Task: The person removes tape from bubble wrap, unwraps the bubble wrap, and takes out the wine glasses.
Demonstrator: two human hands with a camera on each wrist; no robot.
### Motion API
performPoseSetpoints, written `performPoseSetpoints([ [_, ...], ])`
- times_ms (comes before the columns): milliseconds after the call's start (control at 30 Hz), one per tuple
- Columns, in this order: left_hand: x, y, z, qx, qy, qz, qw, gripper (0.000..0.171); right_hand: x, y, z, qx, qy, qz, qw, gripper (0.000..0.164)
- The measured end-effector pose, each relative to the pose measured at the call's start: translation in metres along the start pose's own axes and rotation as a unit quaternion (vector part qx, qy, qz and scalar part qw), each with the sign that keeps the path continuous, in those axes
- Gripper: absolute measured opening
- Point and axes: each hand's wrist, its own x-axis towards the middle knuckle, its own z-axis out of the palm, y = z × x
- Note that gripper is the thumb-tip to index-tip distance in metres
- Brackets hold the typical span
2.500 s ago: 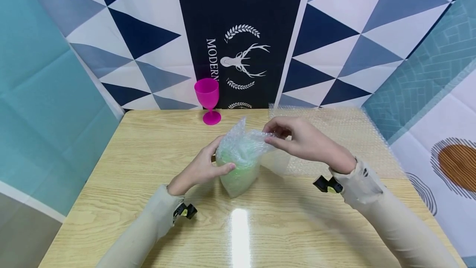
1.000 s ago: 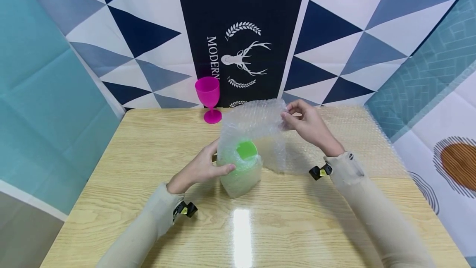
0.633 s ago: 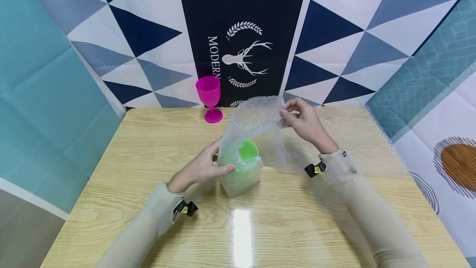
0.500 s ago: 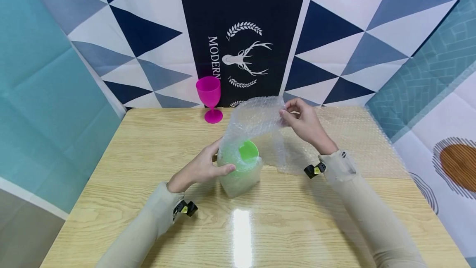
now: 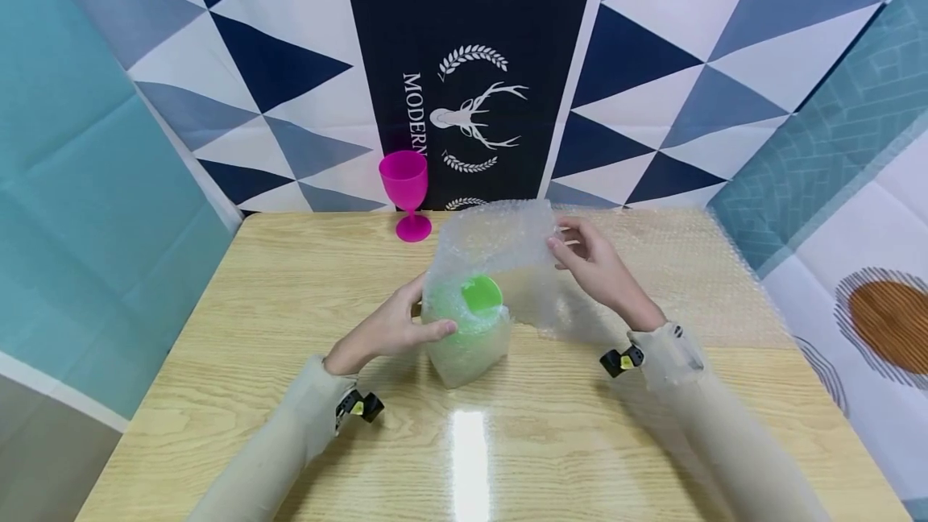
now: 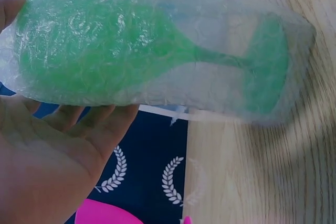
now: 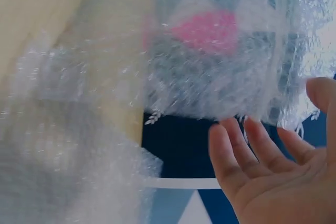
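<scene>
A green goblet (image 5: 482, 293) stands wrapped in bubble wrap (image 5: 467, 361), its mouth showing from above. Through the wrap in the left wrist view, the goblet's bowl (image 6: 105, 45), stem and foot are visible. My left hand (image 5: 391, 325) grips the wrapped bowl from the left, thumb in front and fingers behind. An upper flap of the wrap (image 5: 493, 228) rises over the goblet and stretches right. Beside that flap's right edge is my right hand (image 5: 602, 268). In the right wrist view its fingers (image 7: 223, 153) are spread at the flap's edge, the thumb apart.
A magenta goblet (image 5: 403, 180) stands upright at the back of the wooden table (image 5: 290, 296), behind the wrapped one. A flat sheet of bubble wrap (image 5: 674, 280) covers the table's right rear part. Patterned cloth walls (image 5: 290, 47) rise behind.
The wrap's top, bunched over the goblet at first, has been lifted back, showing the green mouth. Most recently the flap dips slightly and my right fingers loosen at its edge. My left hand keeps its hold.
</scene>
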Motion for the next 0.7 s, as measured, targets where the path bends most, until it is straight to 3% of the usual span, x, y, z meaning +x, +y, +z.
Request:
performPoseSetpoints([
  [167,0.000,-0.004,-0.002,-0.035,0.004,-0.009,0.9993,0.086,-0.012,0.008,0.001,-0.015,-0.024,0.019,0.999,0.045],
  [300,0.001,-0.008,-0.003,-0.052,-0.002,0.003,0.9987,0.086,-0.022,0.010,0.000,0.013,-0.025,0.018,0.999,0.043],
  [500,0.002,-0.010,-0.003,-0.072,-0.017,0.020,0.9971,0.086,-0.042,0.004,-0.008,0.005,0.006,0.015,1.000,0.045],
  [700,0.001,-0.010,-0.004,-0.080,-0.023,0.016,0.9964,0.081,-0.055,-0.014,-0.019,-0.009,0.065,-0.025,0.998,0.043],
])
